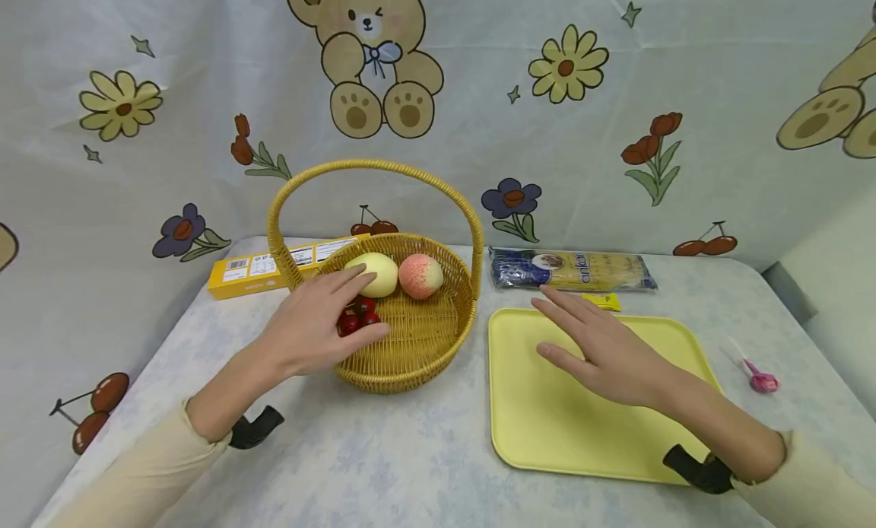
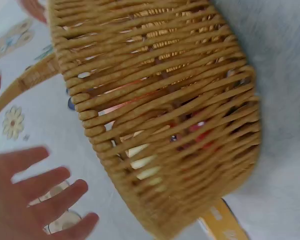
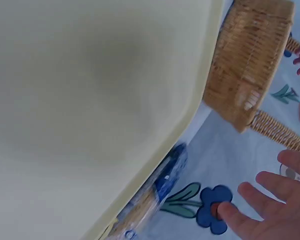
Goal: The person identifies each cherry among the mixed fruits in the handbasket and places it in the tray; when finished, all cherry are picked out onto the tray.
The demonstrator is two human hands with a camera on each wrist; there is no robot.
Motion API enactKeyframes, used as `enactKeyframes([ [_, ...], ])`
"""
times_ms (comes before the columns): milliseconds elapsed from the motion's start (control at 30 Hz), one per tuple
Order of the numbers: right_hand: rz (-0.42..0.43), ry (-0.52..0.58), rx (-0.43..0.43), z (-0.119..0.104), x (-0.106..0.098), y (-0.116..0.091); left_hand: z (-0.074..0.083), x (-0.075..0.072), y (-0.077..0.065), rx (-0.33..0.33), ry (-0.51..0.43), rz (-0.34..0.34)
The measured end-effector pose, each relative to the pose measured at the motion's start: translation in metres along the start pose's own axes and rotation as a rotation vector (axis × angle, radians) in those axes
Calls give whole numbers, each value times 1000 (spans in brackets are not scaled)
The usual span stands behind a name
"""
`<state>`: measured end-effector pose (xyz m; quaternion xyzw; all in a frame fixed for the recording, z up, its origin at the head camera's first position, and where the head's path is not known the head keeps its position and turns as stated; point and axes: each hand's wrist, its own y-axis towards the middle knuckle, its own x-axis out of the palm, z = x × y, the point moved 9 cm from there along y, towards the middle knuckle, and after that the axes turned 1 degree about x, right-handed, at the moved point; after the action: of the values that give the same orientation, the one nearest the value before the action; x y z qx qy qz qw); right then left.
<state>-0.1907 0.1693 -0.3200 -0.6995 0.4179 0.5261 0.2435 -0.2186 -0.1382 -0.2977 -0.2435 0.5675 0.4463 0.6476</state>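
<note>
My left hand (image 1: pixel 318 322) hovers over the left side of a wicker basket (image 1: pixel 417 338), fingers spread and holding nothing. In the basket lie a pale yellow-green fruit (image 1: pixel 380 275), a pink-and-cream peach (image 1: pixel 420 276) and some dark red cherries (image 1: pixel 359 316), partly hidden by that hand. The left wrist view shows the basket's woven side (image 2: pixel 165 110) close up, with the extended fingers (image 2: pixel 65 200) beside it. My right hand (image 1: pixel 605 345) is held above a yellow tray (image 1: pixel 547 429), its fingers straight and nothing in them. In the right wrist view the tray (image 3: pixel 100 100) fills much of the picture.
Behind the basket lies a yellow box (image 1: pixel 263 273) with white labels. A clear-and-blue pack of noodles (image 1: pixel 575 270) rests behind the tray, with a small yellow packet (image 1: pixel 602 300) before it. A pink lollipop (image 1: pixel 762 380) lies right of the tray. The basket's tall handle (image 1: pixel 372 163) arches upward.
</note>
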Motion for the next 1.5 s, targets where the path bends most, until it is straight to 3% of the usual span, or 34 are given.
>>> enactKeyframes([
  [167, 150, 114, -93, -30, -12, 2, -22, -28, -44, -112, -152, 326],
  [267, 210, 181, -160, -49, -20, 8, -36, -31, -67, -188, -223, 411],
  [333, 217, 215, -195, -61, -22, 16, -46, -25, -77, -240, -304, 390],
  [433, 173, 252, -227, -80, -21, 35, -57, -8, -84, -286, -504, 301],
  [533, 98, 266, -246, -98, -12, 59, -63, 8, -84, -279, -683, 239],
  [633, 23, 265, -269, -113, 0, 83, -66, 17, -81, -240, -769, 224],
  [767, -63, 229, -306, -130, 16, 112, -68, 22, -79, -231, -784, 224],
  [1000, -222, 196, -326, -148, 39, 149, -73, 28, -80, -307, -709, 186],
  [1167, -340, 165, -335, -158, 55, 165, -76, 30, -79, -327, -683, 189],
  [1500, -534, 100, -275, -160, 81, 187, -78, 32, -76, -344, -710, 195],
])
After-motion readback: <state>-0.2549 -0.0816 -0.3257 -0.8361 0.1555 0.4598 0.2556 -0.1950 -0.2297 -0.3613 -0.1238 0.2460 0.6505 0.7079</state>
